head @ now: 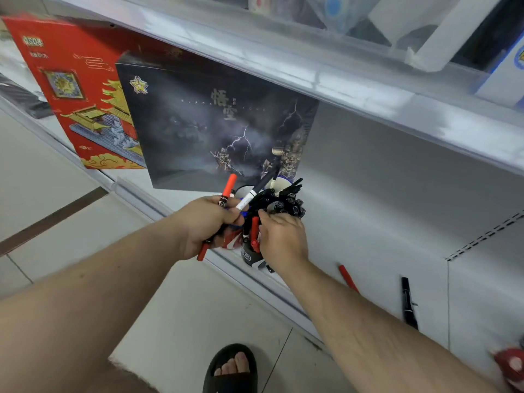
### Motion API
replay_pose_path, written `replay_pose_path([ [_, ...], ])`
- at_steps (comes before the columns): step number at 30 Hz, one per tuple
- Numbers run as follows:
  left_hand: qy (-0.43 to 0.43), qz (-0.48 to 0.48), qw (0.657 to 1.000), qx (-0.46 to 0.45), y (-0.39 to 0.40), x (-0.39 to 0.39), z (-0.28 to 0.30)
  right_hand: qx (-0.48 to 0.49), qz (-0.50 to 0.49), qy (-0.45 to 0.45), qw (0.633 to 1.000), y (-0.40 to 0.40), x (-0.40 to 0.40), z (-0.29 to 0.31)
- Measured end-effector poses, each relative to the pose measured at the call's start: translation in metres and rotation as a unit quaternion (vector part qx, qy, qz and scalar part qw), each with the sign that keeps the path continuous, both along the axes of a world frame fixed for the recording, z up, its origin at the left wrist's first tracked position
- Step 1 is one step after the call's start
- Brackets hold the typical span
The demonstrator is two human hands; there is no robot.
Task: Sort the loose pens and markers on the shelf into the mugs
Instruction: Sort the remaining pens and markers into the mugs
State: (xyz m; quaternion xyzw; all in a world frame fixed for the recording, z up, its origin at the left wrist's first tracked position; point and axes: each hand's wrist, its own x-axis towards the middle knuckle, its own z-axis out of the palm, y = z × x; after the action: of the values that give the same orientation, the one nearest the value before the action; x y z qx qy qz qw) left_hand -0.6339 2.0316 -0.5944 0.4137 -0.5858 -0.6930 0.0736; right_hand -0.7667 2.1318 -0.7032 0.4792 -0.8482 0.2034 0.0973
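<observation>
My left hand (208, 222) grips three pens, and my right hand (283, 239) pinches one red pen (254, 232) over the mugs (249, 255), which sit at the shelf (397, 251) front edge. Two loose pens, red (348, 279) and black (408, 303), lie on open shelf to the right. The dark box (215, 123) reads "BLACK".

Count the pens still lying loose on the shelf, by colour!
Red pen: 1
Black pen: 1
Total: 2, both on the shelf to the right of the mugs.
</observation>
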Motion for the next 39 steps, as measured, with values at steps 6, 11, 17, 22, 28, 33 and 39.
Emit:
replay_pose_path([
  [6,0.010,-0.045,0.999,0.001,0.011,-0.004,-0.006,0.244,-0.039,-0.052,0.968,0.001,0.011,-0.007],
  [11,0.008,-0.090,0.996,-0.024,0.023,-0.009,-0.006,0.176,-0.044,-0.082,0.980,0.018,0.008,0.004],
  [17,0.029,-0.188,0.982,0.018,0.062,-0.037,0.003,-0.185,-0.181,-0.243,0.935,0.133,-0.028,-0.002],
  [22,-0.013,-0.239,0.971,0.019,0.101,-0.059,-0.005,-0.007,-0.450,-0.326,0.832,0.253,-0.105,-0.039],
  [28,-0.081,-0.252,0.964,0.006,0.127,-0.090,-0.008,0.122,-0.542,-0.414,0.721,0.287,-0.152,-0.100],
  [33,-0.091,-0.271,0.958,-0.025,0.136,-0.106,-0.017,0.195,-0.489,-0.380,0.761,0.280,-0.168,-0.121],
  [39,-0.157,-0.270,0.950,-0.022,0.124,-0.103,-0.036,0.300,-0.385,-0.341,0.804,0.275,-0.171,-0.109],
])
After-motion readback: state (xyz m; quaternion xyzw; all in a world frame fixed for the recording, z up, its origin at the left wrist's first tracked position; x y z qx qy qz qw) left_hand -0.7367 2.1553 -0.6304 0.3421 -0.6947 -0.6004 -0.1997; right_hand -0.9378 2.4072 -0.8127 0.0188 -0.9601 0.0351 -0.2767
